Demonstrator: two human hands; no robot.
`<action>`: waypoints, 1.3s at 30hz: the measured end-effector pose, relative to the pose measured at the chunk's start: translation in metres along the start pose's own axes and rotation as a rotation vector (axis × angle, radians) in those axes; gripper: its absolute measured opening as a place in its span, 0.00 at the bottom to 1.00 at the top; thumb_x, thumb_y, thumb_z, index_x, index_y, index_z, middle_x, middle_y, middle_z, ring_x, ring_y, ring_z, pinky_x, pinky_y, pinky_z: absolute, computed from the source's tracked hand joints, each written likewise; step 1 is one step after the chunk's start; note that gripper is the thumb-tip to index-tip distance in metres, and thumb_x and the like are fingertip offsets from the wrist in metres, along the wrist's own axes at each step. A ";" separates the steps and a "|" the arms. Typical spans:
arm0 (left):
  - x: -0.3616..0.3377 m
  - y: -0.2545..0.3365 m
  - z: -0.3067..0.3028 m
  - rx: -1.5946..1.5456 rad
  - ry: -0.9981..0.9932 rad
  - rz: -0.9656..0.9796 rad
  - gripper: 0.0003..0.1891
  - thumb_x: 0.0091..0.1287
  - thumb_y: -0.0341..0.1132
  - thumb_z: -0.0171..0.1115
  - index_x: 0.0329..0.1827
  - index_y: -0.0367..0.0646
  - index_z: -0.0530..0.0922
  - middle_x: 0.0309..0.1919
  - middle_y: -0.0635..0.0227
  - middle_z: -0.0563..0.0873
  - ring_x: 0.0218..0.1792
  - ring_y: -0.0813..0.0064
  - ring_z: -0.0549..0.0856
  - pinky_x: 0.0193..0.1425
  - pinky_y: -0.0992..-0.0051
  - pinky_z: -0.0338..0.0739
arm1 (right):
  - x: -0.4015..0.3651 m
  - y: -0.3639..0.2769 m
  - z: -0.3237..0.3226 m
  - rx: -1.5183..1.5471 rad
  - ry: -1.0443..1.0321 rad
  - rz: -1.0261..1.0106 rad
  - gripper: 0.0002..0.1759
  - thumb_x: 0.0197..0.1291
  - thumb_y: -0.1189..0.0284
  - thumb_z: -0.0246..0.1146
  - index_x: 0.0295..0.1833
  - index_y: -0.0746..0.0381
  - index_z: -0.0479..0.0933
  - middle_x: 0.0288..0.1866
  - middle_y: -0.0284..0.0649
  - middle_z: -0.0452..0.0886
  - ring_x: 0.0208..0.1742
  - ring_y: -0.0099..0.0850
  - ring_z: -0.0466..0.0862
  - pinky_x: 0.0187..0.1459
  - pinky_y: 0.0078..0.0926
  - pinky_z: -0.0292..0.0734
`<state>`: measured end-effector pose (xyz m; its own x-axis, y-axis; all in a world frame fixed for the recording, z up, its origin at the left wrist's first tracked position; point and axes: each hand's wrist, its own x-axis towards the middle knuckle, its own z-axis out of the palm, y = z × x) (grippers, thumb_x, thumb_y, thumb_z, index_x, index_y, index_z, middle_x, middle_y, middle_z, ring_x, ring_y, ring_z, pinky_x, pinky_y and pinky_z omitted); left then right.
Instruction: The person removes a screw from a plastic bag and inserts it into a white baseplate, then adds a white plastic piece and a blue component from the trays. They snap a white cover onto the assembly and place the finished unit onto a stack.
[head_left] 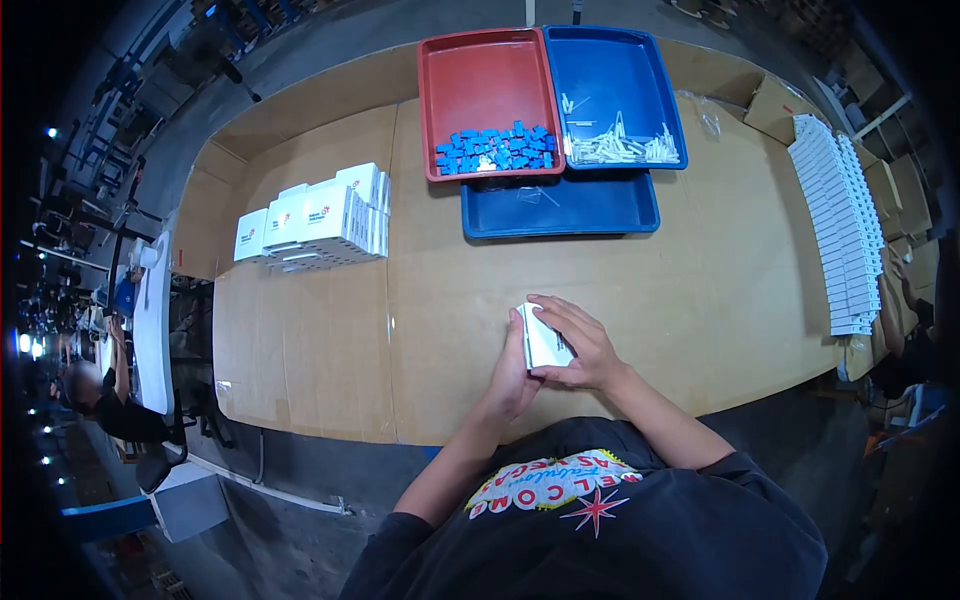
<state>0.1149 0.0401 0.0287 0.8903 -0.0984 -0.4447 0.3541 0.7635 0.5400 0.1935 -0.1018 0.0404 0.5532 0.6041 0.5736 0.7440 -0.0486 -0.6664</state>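
A small white box (546, 343) is held between my two hands, just above the cardboard surface near my body. My left hand (513, 368) grips its left side, fingers closed along the edge. From the right, my right hand (583, 347) wraps over the top and corner, with the thumb at the near edge. Part of the box's face is covered by the fingers. Beyond my hands stand a red tray (487, 80) with several blue plastic pieces (495, 150) and a blue tray (610, 80) with slim white plastic pieces (622, 147).
A lower blue tray (560, 212) sits in front of those two. Stacked white boxes (320, 222) stand at left. A long row of white pieces (835, 225) lines the right side. Cardboard walls (320, 110) edge the table. Other people are at far left (125, 400) and right edge.
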 end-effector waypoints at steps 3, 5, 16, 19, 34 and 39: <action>-0.001 0.004 0.002 -0.034 -0.029 -0.015 0.39 0.82 0.69 0.32 0.78 0.46 0.66 0.67 0.61 0.81 0.66 0.64 0.83 0.70 0.61 0.80 | 0.000 0.003 0.000 0.031 -0.039 0.045 0.44 0.51 0.53 0.81 0.68 0.69 0.77 0.68 0.56 0.82 0.67 0.50 0.84 0.70 0.42 0.77; 0.002 0.002 -0.005 -0.062 -0.090 -0.021 0.41 0.82 0.69 0.32 0.81 0.45 0.63 0.71 0.60 0.77 0.71 0.63 0.79 0.76 0.59 0.73 | -0.006 0.004 0.006 0.238 0.068 0.305 0.43 0.54 0.55 0.80 0.70 0.70 0.76 0.68 0.55 0.82 0.68 0.46 0.84 0.70 0.38 0.77; 0.011 0.005 -0.009 0.030 0.185 0.233 0.36 0.84 0.66 0.34 0.76 0.45 0.67 0.63 0.60 0.83 0.64 0.66 0.84 0.65 0.61 0.82 | 0.004 0.000 0.013 0.445 0.014 0.552 0.26 0.78 0.66 0.58 0.75 0.68 0.73 0.79 0.54 0.72 0.80 0.45 0.72 0.80 0.37 0.64; 0.011 0.010 -0.013 -0.018 0.178 0.198 0.35 0.83 0.67 0.36 0.73 0.46 0.68 0.61 0.63 0.82 0.63 0.67 0.83 0.63 0.61 0.82 | 0.004 -0.013 0.005 0.266 -0.140 0.427 0.29 0.68 0.73 0.67 0.74 0.65 0.75 0.78 0.53 0.74 0.76 0.48 0.77 0.75 0.41 0.72; 0.018 -0.011 -0.012 0.133 0.375 0.244 0.33 0.84 0.64 0.42 0.68 0.42 0.71 0.51 0.68 0.81 0.51 0.80 0.81 0.58 0.74 0.77 | -0.017 -0.008 0.034 -0.011 -0.069 0.301 0.28 0.70 0.77 0.63 0.75 0.68 0.72 0.64 0.59 0.84 0.51 0.53 0.90 0.51 0.40 0.88; 0.016 -0.007 -0.009 0.193 0.376 0.228 0.33 0.84 0.64 0.42 0.66 0.40 0.72 0.49 0.68 0.81 0.50 0.80 0.81 0.57 0.73 0.77 | -0.019 -0.002 0.038 -0.070 -0.029 0.207 0.26 0.73 0.77 0.59 0.75 0.70 0.71 0.63 0.59 0.84 0.48 0.52 0.91 0.49 0.41 0.88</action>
<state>0.1235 0.0389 0.0110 0.7988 0.3224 -0.5080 0.2402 0.6033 0.7605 0.1672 -0.0826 0.0130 0.6865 0.5979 0.4139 0.6408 -0.2283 -0.7330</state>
